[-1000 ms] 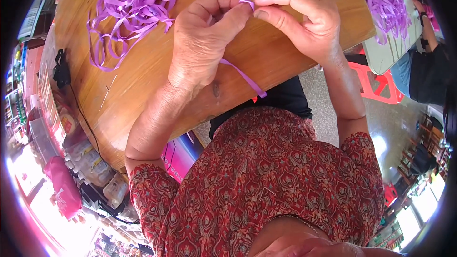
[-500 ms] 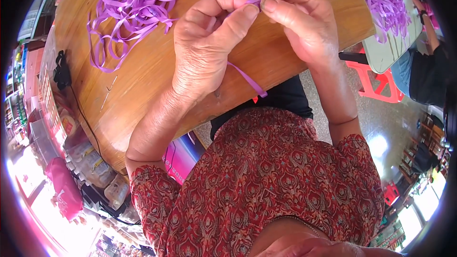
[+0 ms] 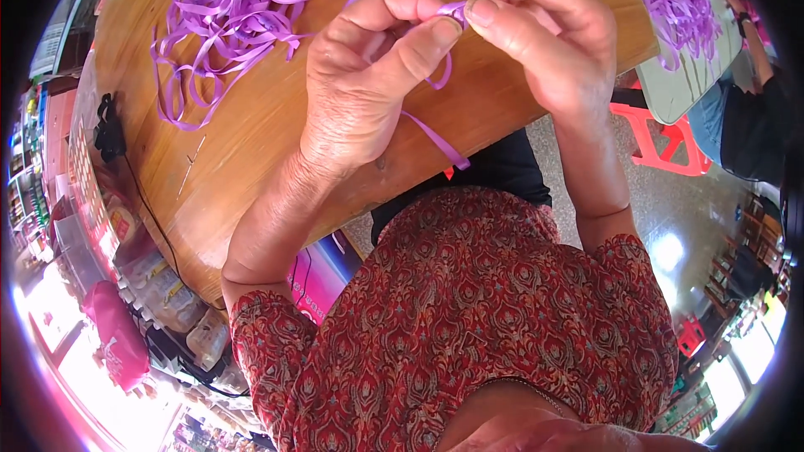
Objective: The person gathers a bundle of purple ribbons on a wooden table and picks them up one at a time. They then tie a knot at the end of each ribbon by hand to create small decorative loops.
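Observation:
A narrow purple ribbon [image 3: 437, 140] is pinched between my two hands above the wooden table. My left hand [image 3: 368, 75] grips it between thumb and forefinger, with a length hanging below toward the table's near edge. Close beside those fingertips, my right hand [image 3: 548, 38] pinches the same ribbon with thumb and bent forefinger. A short loop of it droops under the fingertips. Whether the ribbon is knotted or folded there is too small to tell. A tangled heap of purple ribbons [image 3: 239, 17] lies on the table beyond my left hand.
The wooden table [image 3: 268, 134] carries a thin metal tool [image 3: 191, 166] and a black cable [image 3: 138, 180] at the left. More purple ribbons [image 3: 670, 8] lie on a pale table at the right. A red stool [image 3: 670, 144] and another person's arm [image 3: 758, 46] are there too.
My right hand has shifted slightly to the right and its wrist has turned outward. A small loop of ribbon now shows below the fingertips. My left hand has hardly moved.

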Motion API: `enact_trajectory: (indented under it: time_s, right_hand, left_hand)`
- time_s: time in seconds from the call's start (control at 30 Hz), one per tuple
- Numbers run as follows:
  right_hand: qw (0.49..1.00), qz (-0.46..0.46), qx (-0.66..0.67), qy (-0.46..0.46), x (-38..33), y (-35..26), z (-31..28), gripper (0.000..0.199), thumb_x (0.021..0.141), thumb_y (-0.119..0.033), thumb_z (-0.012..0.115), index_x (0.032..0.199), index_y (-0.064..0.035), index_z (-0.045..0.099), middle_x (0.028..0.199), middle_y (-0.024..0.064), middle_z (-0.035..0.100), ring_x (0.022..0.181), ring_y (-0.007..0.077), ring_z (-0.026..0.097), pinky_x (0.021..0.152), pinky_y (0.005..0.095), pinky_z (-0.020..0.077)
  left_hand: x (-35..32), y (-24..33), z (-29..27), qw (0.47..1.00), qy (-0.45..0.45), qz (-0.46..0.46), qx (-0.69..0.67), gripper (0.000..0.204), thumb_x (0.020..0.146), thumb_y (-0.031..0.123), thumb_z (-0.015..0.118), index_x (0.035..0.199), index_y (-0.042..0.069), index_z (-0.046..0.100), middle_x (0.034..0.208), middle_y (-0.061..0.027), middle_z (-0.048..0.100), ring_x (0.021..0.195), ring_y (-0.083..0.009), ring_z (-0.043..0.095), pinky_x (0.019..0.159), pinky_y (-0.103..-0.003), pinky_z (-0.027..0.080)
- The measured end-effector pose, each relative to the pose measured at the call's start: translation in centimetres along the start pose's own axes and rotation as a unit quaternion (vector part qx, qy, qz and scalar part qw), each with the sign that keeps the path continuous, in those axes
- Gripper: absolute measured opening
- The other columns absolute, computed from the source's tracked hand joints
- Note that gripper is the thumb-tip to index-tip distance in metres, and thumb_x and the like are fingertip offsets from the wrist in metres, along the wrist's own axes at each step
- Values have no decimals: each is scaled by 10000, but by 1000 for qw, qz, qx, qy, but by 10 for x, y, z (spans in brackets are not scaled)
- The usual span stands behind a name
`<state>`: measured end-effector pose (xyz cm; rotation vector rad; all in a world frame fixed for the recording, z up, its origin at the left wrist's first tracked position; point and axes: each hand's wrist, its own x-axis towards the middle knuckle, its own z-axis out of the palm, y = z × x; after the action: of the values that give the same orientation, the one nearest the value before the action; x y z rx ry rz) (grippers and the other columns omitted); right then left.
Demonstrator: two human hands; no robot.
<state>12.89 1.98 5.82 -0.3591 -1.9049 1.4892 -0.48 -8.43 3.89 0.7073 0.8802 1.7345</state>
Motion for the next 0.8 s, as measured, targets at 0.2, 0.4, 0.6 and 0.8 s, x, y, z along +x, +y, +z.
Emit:
enact_trajectory:
  time_s: [0.2,0.4,0.6,0.8]
  right_hand:
    - [902,142,407,-26,-2,25,7,126,827,-94,628,869,23,646,734,20,605,683,61,542,538,204,418]
    - [992,88,74,53,-5,-8,8,98,776,-3,626,872,13,614,729,30,543,676,127,486,629,270,393]
    - [854,-502,94,96,33,19,11,160,767,72,637,916,18,621,842,117,613,741,191,603,645,270,455]
    - [987,-69,-147,7,1,-36,1,152,770,75,633,919,49,614,832,120,610,734,184,598,649,260,454]
  left_hand:
    - [2,-4,-4,989,-48,-33,-137,148,853,61,630,988,4,611,874,-41,626,664,-84,489,600,-255,409]
    - [0,-1,0,991,-15,-44,-127,141,863,71,619,992,14,619,870,-32,625,671,-84,482,596,-244,392]
    - [2,-4,-4,993,-6,-33,-112,139,863,68,620,992,17,626,841,-27,620,634,-91,472,573,-242,378]
    - [0,-2,2,996,20,-26,-84,142,859,68,627,989,10,626,817,-28,612,605,-91,463,553,-243,375]
